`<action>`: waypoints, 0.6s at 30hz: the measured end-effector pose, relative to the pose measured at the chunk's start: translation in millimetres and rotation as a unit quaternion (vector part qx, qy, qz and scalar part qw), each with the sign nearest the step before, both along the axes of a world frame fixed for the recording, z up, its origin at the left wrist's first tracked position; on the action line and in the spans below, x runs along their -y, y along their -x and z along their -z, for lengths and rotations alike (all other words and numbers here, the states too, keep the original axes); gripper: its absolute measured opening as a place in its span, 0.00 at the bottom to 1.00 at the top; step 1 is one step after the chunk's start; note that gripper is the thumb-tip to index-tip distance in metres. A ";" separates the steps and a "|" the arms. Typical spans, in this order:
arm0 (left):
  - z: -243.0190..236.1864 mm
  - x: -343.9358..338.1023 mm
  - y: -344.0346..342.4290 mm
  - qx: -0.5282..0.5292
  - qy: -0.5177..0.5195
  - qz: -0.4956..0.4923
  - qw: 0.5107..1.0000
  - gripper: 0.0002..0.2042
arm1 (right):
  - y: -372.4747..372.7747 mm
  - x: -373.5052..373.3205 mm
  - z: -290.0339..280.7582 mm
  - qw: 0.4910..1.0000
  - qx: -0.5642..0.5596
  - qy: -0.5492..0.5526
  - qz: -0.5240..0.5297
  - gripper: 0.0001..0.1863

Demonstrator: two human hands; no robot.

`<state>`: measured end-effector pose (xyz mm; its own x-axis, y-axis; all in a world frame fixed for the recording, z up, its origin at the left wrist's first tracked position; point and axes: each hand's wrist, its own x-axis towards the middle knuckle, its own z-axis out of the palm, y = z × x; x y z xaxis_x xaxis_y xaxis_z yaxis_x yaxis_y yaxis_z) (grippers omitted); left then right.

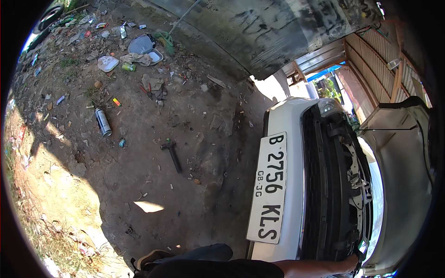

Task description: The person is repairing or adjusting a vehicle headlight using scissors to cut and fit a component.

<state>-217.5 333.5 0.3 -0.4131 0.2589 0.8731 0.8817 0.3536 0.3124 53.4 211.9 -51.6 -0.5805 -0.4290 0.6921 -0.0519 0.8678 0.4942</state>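
My right forearm runs along the lower edge to the front of a white car (282, 113). At its end my right hand (353, 264) rests by the top edge of the black grille (320, 185), near the open engine bay. The fingers are dark and mostly hidden there, so whether they grip anything does not show. Above the hand stands the raised bonnet (398, 162). A licence plate (268, 187) is fixed to the bumper. My left hand is out of the picture. A hammer (173, 157) lies on the dirt ground, apart from me.
On the ground lie a spray can (102, 122), a yellow and red lighter (117, 102) and scattered litter. Plastic containers (141, 45) sit by a dark wall panel (278, 32). A tyre (50, 17) is at the far left. My shoe (155, 257) is at the bottom.
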 end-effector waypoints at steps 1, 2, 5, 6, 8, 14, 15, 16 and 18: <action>-3.8 -16.0 -35.8 -0.004 -0.001 0.056 0.998 0.10 | -26.3 -26.8 0.8 0.994 -0.029 -0.018 0.100 0.35; -16.4 -24.4 -79.4 -0.014 -0.004 0.117 0.993 0.10 | -54.8 -33.5 -1.5 0.988 -0.053 -0.018 0.141 0.35; -17.5 -2.9 -144.8 -0.060 0.000 0.143 0.988 0.10 | -90.8 -7.0 4.4 0.973 -0.127 0.063 0.184 0.34; -18.8 17.5 -150.4 -0.105 0.022 0.132 0.985 0.10 | -95.9 -10.0 0.5 0.968 -0.142 0.069 0.195 0.34; -28.9 66.6 -152.6 -0.101 0.097 0.183 0.973 0.09 | -98.7 -69.8 -18.5 0.963 -0.158 0.026 0.216 0.35; -12.7 207.7 -86.5 -0.117 0.126 0.329 0.929 0.22 | -67.6 -45.0 3.8 0.975 -0.132 0.088 0.153 0.34; -11.5 221.9 -74.5 -0.130 0.127 0.294 0.938 0.24 | -53.3 -45.5 1.1 0.983 -0.121 0.055 0.128 0.33; -11.7 230.4 -72.2 -0.137 0.117 0.270 0.946 0.27 | -48.4 -42.8 -2.8 0.985 -0.114 0.059 0.115 0.32; -23.8 235.6 -85.5 -0.150 0.150 0.258 0.943 0.26 | -60.7 -47.2 -8.6 0.983 -0.127 0.074 0.106 0.32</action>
<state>-132.1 97.9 24.2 0.0887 0.6119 0.7859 0.9932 -0.1139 -0.0234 114.1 259.1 -43.0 -0.4455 -0.2001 0.8726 0.2471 0.9094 0.3347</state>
